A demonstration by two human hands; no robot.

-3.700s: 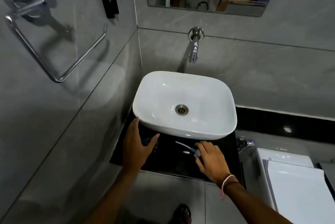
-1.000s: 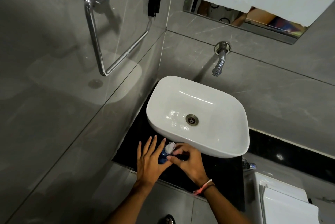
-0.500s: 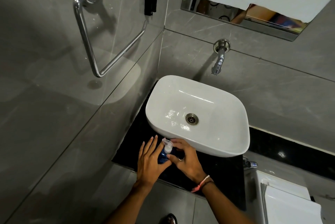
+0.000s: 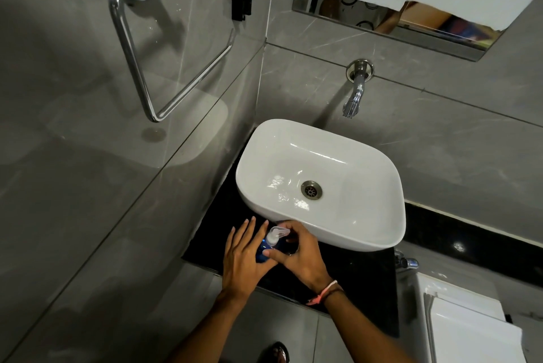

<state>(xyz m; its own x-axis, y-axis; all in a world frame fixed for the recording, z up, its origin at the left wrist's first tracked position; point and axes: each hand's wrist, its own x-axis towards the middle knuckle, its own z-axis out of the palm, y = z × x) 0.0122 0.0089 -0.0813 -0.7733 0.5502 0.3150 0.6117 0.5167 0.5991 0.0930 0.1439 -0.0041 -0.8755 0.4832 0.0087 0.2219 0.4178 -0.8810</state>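
A small blue bottle (image 4: 264,249) with a clear pump head (image 4: 277,232) stands on the black counter (image 4: 355,277), just in front of the white basin (image 4: 367,233). My left hand (image 4: 242,262) rests against the bottle's left side, palm on it and fingers straight and spread. My right hand (image 4: 307,259) curls round the bottle from the right. Its thumb lies across the blue body and its fingers reach up to the pump head. Both hands hide most of the bottle.
A chrome tap (image 4: 354,98) juts from the grey wall above the basin, under a mirror (image 4: 382,18). A chrome towel ring (image 4: 141,68) hangs on the left wall. A white toilet cistern (image 4: 470,324) and a small valve (image 4: 407,262) sit at the right.
Earlier both hands lay on the counter, the right one on a loose pump tube. Now the pump sits on the blue bottle, and both hands close in around it.
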